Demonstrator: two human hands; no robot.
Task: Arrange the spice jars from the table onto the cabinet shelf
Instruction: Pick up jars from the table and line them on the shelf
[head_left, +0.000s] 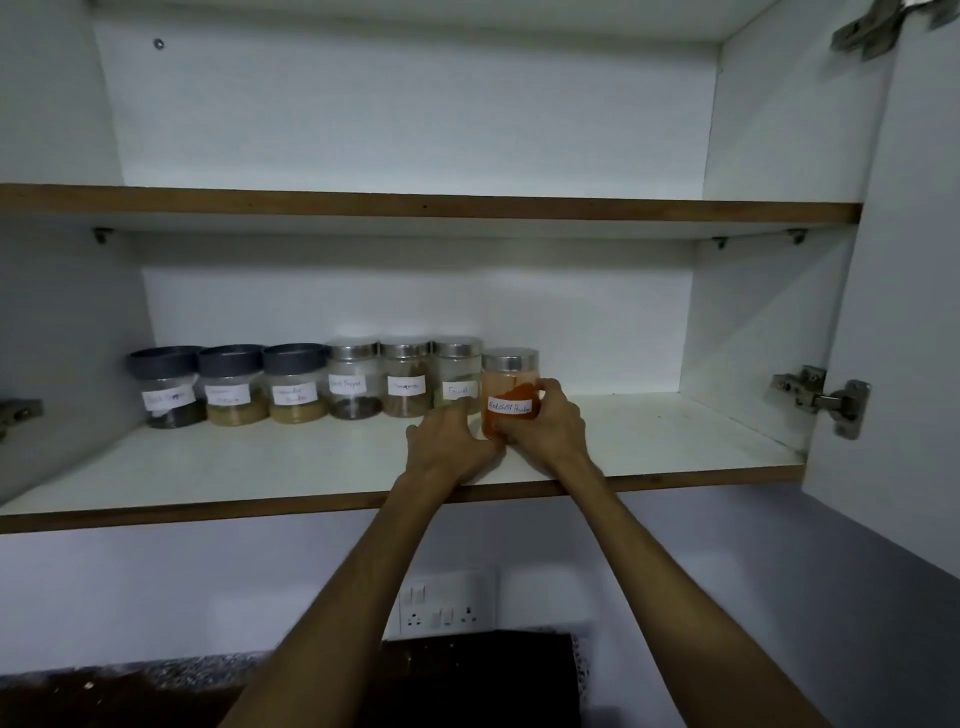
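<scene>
Cabinet: white lower shelf with brown wooden edge (208, 512) carries seven labelled jars in a row.
Dark-lidded plastic jars (231, 384): black grains, then tan powders.
Steel-lidded glass jars (407, 379): brown spices.
Red chilli powder glass jar (510, 395): rightmost, on shelf.
Right hand (545, 428): fingers curled round that jar.
Left hand (449, 449): fingers loosely spread, touching its left side.

7 labelled spice jars (332, 387) on shelf (260, 462)

Labels, handwritten on white slips, one per jar. Orange-powder jar (510, 395) between my hands: "Red chilli Powder". Steel-lidded jar (457, 382) beside it: begins "Fe", remainder unclear. The five jars further left: writing too blurred for me to read.
</scene>
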